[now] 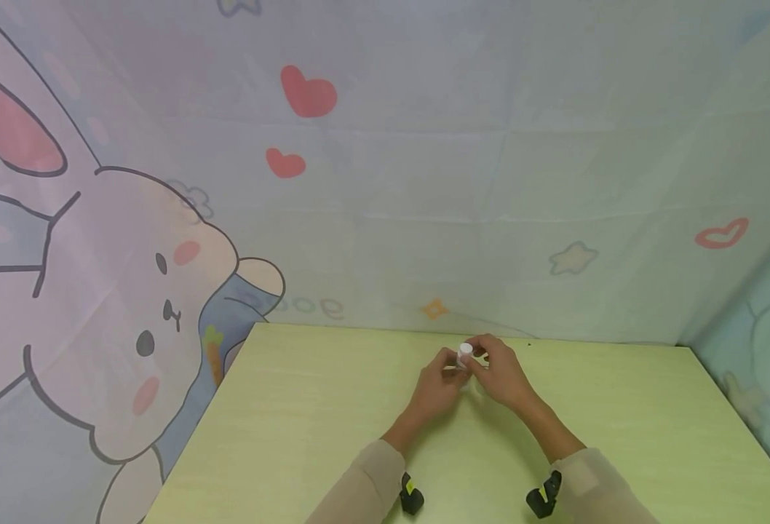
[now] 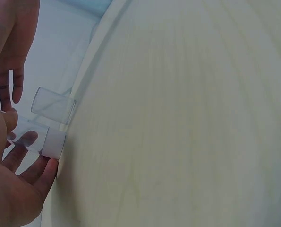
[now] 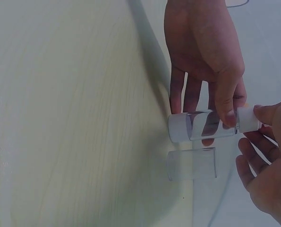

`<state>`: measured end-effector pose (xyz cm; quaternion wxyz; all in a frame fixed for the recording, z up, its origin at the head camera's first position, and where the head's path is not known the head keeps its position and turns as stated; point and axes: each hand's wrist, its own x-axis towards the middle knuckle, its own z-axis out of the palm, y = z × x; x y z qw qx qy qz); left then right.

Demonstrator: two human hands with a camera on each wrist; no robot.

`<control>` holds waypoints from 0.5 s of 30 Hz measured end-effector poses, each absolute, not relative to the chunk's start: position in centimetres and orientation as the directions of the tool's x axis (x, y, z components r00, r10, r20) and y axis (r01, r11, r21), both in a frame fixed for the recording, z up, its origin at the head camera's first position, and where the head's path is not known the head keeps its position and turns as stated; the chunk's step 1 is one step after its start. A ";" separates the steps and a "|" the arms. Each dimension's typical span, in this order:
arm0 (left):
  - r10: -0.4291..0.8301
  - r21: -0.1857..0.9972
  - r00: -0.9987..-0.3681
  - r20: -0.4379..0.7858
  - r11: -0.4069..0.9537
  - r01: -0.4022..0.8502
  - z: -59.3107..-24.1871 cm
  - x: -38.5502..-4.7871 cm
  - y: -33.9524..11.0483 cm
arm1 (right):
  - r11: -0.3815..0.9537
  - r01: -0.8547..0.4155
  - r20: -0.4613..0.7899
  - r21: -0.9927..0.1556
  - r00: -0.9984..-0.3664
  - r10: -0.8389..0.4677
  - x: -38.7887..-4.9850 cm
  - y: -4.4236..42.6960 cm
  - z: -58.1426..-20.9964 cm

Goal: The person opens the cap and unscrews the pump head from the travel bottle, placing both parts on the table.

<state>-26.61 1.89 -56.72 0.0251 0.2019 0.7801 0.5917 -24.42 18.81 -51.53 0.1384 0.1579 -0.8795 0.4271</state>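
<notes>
A small clear bottle with a white base and a white cap stands upright near the table's back edge. My left hand grips its body between thumb and fingers, also seen by the left wrist camera, where this hand wraps the bottle. With thumb and fingers, my right hand pinches the white cap at the top. Beside the bottle, apart from it, a clear empty cylindrical cover rests on the table; the left wrist view shows this cover too.
The pale wooden table extends on both sides of the hands. Behind it hangs a printed cloth with a rabbit and hearts. Black devices sit by both sleeves.
</notes>
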 end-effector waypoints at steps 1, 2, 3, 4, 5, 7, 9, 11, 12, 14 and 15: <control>0.346 0.934 -0.917 0.199 0.217 0.285 -56.7 -26.6 1.9 | 0.588 -0.398 0.380 -0.704 -0.911 -0.162 -24.4 18.8 -51.5; 0.347 0.934 -0.917 0.198 0.217 0.284 -56.7 -26.6 1.9 | 0.590 -0.401 0.382 -0.701 -0.909 -0.164 -24.4 18.8 -51.5; 0.348 0.933 -0.916 0.200 0.217 0.286 -56.7 -26.6 1.9 | 0.593 -0.403 0.383 -0.697 -0.908 -0.167 -24.4 18.8 -51.5; 0.349 0.933 -0.915 0.200 0.217 0.287 -56.7 -26.6 1.9 | 0.592 -0.405 0.384 -0.697 -0.908 -0.168 -24.4 18.8 -51.4; 0.351 0.933 -0.915 0.200 0.216 0.287 -56.7 -26.6 1.9 | 0.593 -0.405 0.385 -0.696 -0.907 -0.169 -24.4 18.8 -51.4; 0.354 0.933 -0.913 0.203 0.214 0.291 -56.7 -26.6 1.9 | 0.596 -0.406 0.384 -0.693 -0.907 -0.172 -24.4 18.8 -51.4; 0.356 0.932 -0.912 0.206 0.213 0.293 -56.7 -26.6 1.9 | 0.598 -0.406 0.382 -0.692 -0.908 -0.174 -24.4 18.9 -51.4; 0.355 0.931 -0.912 0.205 0.216 0.293 -56.7 -26.6 1.9 | 0.600 -0.404 0.379 -0.691 -0.909 -0.175 -24.5 18.9 -51.4; 0.354 0.930 -0.912 0.206 0.219 0.295 -56.7 -26.6 1.9 | 0.600 -0.404 0.379 -0.691 -0.909 -0.175 -24.5 18.9 -51.4; 0.353 0.928 -0.911 0.211 0.222 0.301 -56.7 -26.6 1.9 | 0.598 -0.410 0.385 -0.689 -0.906 -0.177 -24.4 18.9 -51.4; 0.352 0.926 -0.910 0.217 0.222 0.306 -56.7 -26.6 1.9 | 0.598 -0.412 0.388 -0.687 -0.905 -0.177 -24.4 18.9 -51.5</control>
